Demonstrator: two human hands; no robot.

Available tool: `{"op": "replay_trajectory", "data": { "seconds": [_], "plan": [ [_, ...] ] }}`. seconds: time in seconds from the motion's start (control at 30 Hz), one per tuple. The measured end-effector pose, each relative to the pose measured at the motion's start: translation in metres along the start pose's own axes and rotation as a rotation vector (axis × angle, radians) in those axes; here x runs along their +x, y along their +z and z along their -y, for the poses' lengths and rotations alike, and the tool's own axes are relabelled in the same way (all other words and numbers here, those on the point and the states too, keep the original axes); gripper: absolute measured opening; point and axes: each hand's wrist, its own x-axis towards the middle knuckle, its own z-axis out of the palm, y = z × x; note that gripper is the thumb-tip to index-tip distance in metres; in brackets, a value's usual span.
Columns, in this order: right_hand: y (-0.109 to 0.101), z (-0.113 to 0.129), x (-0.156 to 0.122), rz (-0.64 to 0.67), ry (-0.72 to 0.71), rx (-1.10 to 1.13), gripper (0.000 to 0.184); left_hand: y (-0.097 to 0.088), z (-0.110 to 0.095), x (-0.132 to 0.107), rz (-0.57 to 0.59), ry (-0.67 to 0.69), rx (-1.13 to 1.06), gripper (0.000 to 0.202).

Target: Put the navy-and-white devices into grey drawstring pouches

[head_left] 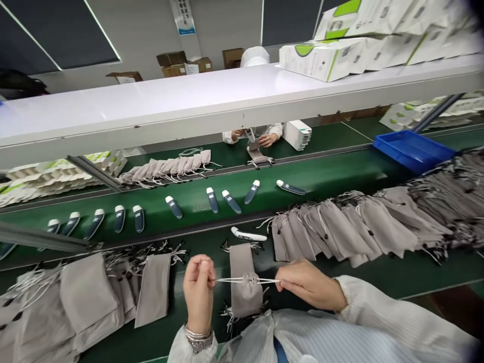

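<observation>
Logged: my left hand [198,292] and right hand [308,285] pinched opposite cord ends [229,280] of a grey drawstring pouch [245,300], held apart.

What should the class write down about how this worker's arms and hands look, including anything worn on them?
The left hand and right hand are bare, without gloves. Each arm wears a long white sleeve of a pale, finely striped smock. The left wrist has a silver metal watch-style band with thin bangles.
</observation>
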Motion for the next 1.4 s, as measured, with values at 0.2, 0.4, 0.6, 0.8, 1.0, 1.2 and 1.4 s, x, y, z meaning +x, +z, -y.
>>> {"op": "replay_trajectory", "data": {
  "seconds": [0.2,0.4,0.6,0.8,1.0,1.2,1.4],
  "plan": [
    [-0.006,-0.029,0.019,-0.425,0.335,0.524,0.04,0.021,0.057,0.021,0.31,0.272,0.667,0.023],
    [-0.006,-0.111,0.061,-0.538,0.615,0.325,0.036,0.017,0.101,0.034,0.331,0.503,1.067,0.022],
    [-0.082,-0.159,0.134,-0.686,0.711,-0.002,0.042,0.003,0.114,0.034,0.255,0.599,1.197,0.032],
    [-0.16,-0.218,0.173,-0.854,1.046,-0.168,0.043,0.002,0.115,0.048,0.275,0.67,1.231,0.022],
    [-0.174,-0.261,0.152,-0.859,1.077,-0.204,0.04,0.002,0.111,0.056,0.275,0.641,1.251,0.024],
    [-0.204,-0.261,0.158,-0.791,1.08,-0.204,0.041,0.009,0.095,0.068,0.402,0.652,1.177,0.032],
    [-0.176,-0.186,0.184,-0.836,0.583,0.159,0.054,0.011,0.09,0.074,0.479,0.645,1.142,0.02]
  ]
}}
